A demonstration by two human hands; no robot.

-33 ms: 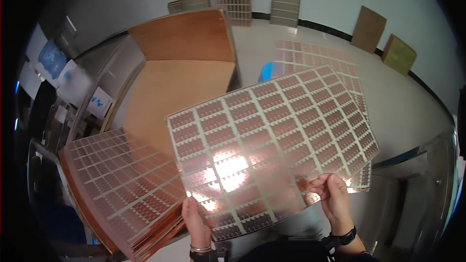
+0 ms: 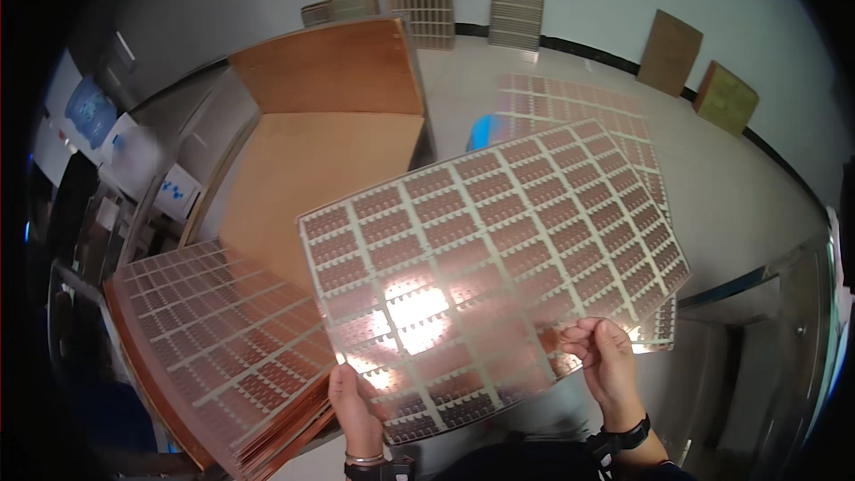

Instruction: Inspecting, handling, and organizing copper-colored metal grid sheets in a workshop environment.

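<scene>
Only our view has shifted slightly, and we see the left hand and right hand pinching the patterned panel by its edges, beside a panel stack and brown platform, above pale floor.

Observed from the room: light moderate, cool. Hard white glare on the lower-left part of the patterned panel; pattern bleached out there, crisp elsewhere. Small glint just beside the right hand. Pale floor carries a soft sheen. Far left dim, detail lost. White dispenser smeared. Fisheye bending: black base strip bows; corners fall to black.
</scene>
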